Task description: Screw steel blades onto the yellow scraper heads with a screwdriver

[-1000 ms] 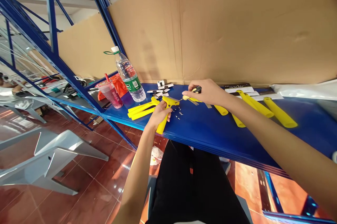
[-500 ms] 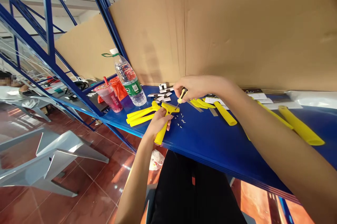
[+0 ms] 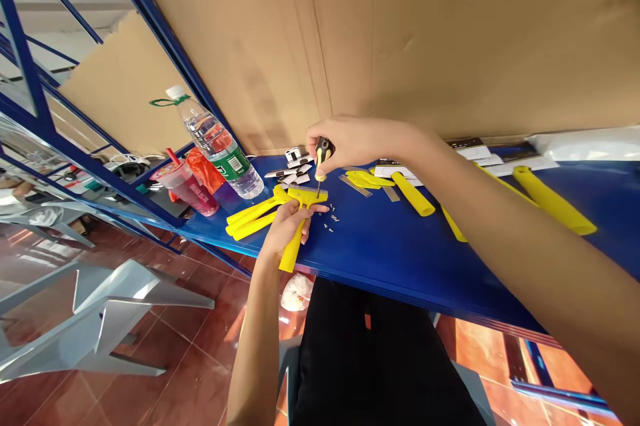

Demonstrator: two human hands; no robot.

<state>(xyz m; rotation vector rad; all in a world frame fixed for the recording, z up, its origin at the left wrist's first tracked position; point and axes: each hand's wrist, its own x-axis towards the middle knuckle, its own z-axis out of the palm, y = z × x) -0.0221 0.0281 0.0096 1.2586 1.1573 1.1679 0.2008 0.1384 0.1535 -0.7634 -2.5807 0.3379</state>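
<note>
My left hand (image 3: 287,226) is wrapped round the handle of a yellow scraper (image 3: 289,257), near the front edge of the blue bench. The scraper's wide head points away from me. From above, my right hand (image 3: 353,143) grips a black-and-yellow screwdriver (image 3: 325,150), held nearly upright. Its tip meets the right part of the scraper's head; whether a screw sits under it is too small to tell. Several small screws (image 3: 334,218) lie loose just right of the head. Left of my left hand lie more yellow scrapers (image 3: 250,218).
Behind the scrapers stand a water bottle (image 3: 231,163), a pink drink cup (image 3: 193,189) and an orange bag (image 3: 206,171). Yellow flat pieces (image 3: 369,179) and a thin metal blade (image 3: 391,193) lie right of centre. Yellow handles (image 3: 413,195) rest farther right. Cardboard (image 3: 400,33) walls the back.
The screwdriver has swung from a slant to nearly upright at the scraper's head. My left hand keeps its hold. The camera view has turned, so the bench things appear farther left.
</note>
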